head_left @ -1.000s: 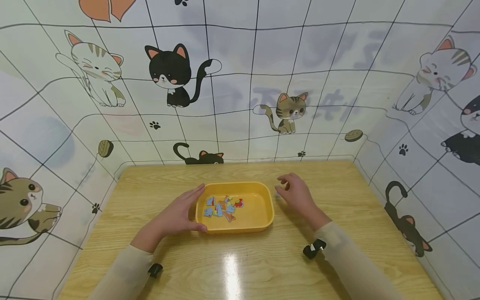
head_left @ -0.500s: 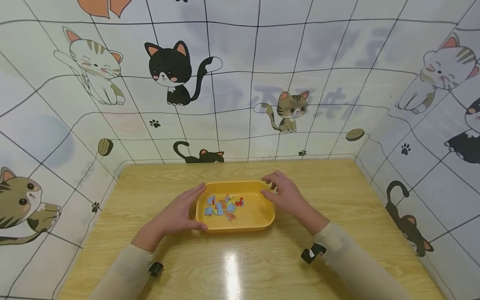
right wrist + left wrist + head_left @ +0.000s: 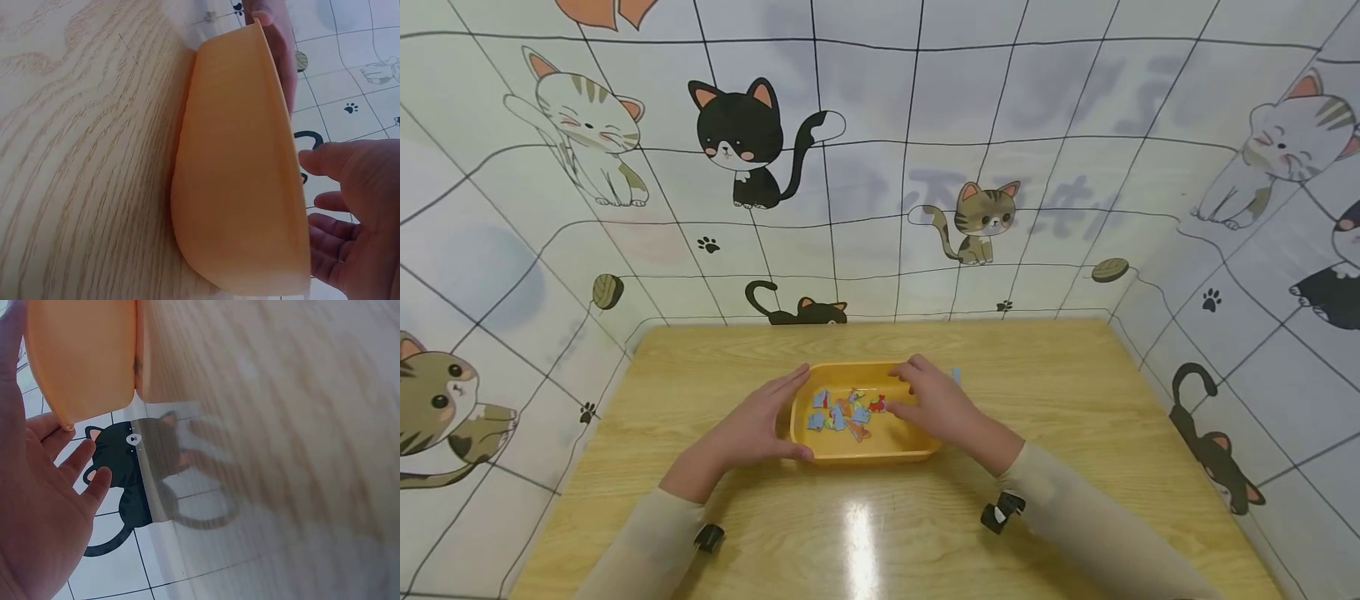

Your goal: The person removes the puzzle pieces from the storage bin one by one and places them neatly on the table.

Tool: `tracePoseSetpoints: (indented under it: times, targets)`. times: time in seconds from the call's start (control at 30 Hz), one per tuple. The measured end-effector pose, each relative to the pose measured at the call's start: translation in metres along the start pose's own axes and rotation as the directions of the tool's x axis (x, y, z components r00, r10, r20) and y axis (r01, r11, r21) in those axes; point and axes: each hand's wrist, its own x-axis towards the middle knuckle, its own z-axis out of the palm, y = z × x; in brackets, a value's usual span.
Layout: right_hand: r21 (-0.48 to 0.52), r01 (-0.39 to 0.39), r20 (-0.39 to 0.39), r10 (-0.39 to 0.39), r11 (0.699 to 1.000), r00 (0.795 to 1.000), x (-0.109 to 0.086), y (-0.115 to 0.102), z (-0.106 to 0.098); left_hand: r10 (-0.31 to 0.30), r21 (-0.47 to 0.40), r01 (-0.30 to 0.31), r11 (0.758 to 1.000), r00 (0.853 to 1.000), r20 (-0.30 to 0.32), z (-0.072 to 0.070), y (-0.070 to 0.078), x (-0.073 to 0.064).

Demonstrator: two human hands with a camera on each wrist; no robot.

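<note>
In the head view, a shallow yellow plastic tray [image 3: 868,457] sits on the wooden table. Several small cut-out puzzle pieces [image 3: 837,417], blue, red and orange, lie in its left half. My left hand [image 3: 758,423] holds the tray's left end, thumb at the front corner and index finger at the back corner. Over the tray's right end reaches my right hand [image 3: 942,407], thumb and fingers loosely bent and apart near a red piece [image 3: 877,404]; nothing shows between them. A small blue piece [image 3: 956,375] lies on the table beyond the right hand.
The wooden table [image 3: 1030,358] meets a white wall covering [image 3: 872,192] printed with cats and grid lines, which encloses it at the back and both sides. A black wrist band device [image 3: 1002,512] sits at the right sleeve, another at the left.
My right hand has moved left from beside the blue piece, across the tray's right rim, to above the tray. The blue piece stays on the table. My left hand has kept its place.
</note>
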Motion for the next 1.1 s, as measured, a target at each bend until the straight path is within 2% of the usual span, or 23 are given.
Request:
tracePoseSetpoints:
  times: [0.17, 0.43, 0.73, 1.1]
  targets:
    - [-0.027, 0.024, 0.08, -0.021, 0.999, 0.997, 0.011, 0.003, 0.011, 0.004, 0.008, -0.004, 1.0, 1.0, -0.005, 0.001, -0.002, 0.0]
    - [-0.013, -0.024, 0.173, 0.026, 1.0, 0.985, 0.021, 0.003, 0.021, 0.007, 0.003, -0.007, 1.0, 1.0, -0.003, 0.001, -0.003, 0.001]
    - [-0.124, 0.052, 0.183, -0.029, 0.991, 0.983, 0.034, 0.007, 0.032, 0.007, -0.005, -0.007, 1.0, 1.0, 0.001, 0.003, -0.004, 0.001]
    - [-0.132, 0.082, 0.198, -0.055, 0.988, 0.979, 0.036, 0.009, 0.038, 0.003, 0.002, -0.003, 1.0, 1.0, 0.0, 0.001, -0.003, -0.001]
